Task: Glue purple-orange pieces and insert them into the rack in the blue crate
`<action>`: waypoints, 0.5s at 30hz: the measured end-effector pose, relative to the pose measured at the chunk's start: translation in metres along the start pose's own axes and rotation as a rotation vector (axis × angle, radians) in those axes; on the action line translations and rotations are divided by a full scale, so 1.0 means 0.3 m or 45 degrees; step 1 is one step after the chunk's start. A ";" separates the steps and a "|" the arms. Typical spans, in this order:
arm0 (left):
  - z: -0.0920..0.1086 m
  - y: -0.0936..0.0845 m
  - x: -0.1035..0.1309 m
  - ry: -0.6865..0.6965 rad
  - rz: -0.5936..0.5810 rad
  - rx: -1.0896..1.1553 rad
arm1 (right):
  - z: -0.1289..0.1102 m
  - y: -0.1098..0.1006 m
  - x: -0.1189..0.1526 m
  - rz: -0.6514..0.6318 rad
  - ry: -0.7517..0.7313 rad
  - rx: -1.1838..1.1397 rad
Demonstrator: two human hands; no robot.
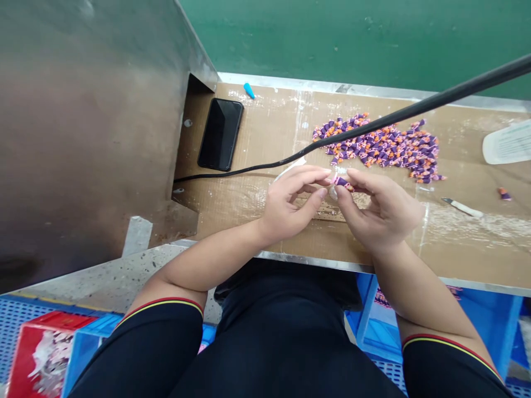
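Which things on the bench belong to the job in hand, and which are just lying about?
Likely the job:
- small purple piece pinched in the right hand, left hand close beside it
- pile of similar pieces
- perhaps the white-handled blade, untouched

Likely just lying about:
- black phone
- blue tapered item
- white container, use unclear

A small purple piece with a pink end sits pinched between thumb and forefinger of the right grip, tilted sideways, the pink end just beside the left grip, facing its fingertips.
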State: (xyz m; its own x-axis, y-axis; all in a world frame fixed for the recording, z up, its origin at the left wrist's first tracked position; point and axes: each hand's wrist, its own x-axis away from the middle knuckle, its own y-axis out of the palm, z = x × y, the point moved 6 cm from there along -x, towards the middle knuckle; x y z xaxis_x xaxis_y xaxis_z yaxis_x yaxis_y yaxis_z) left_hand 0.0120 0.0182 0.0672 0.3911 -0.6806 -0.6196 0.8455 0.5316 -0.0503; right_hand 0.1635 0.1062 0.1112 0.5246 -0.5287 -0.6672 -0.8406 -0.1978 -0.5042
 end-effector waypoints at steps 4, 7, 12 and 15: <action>-0.031 0.000 0.013 -0.056 0.018 -0.020 | 0.022 0.000 -0.021 0.006 -0.016 -0.014; -0.035 0.003 0.014 -0.058 0.006 -0.057 | 0.057 -0.023 -0.034 0.013 0.059 -0.044; -0.029 -0.008 0.003 -0.042 0.001 -0.036 | 0.176 -0.178 0.074 0.000 0.410 -0.116; -0.025 -0.017 -0.013 -0.010 -0.008 -0.047 | 0.251 -0.379 0.255 0.182 0.593 -0.168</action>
State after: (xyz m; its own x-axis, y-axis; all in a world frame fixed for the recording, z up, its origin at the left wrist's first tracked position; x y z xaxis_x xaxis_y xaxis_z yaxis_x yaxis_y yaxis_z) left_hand 0.0035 0.0219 0.0639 0.3885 -0.6881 -0.6129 0.8340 0.5454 -0.0836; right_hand 0.3093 0.1505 0.0762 0.3123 -0.8645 -0.3938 -0.9254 -0.1832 -0.3317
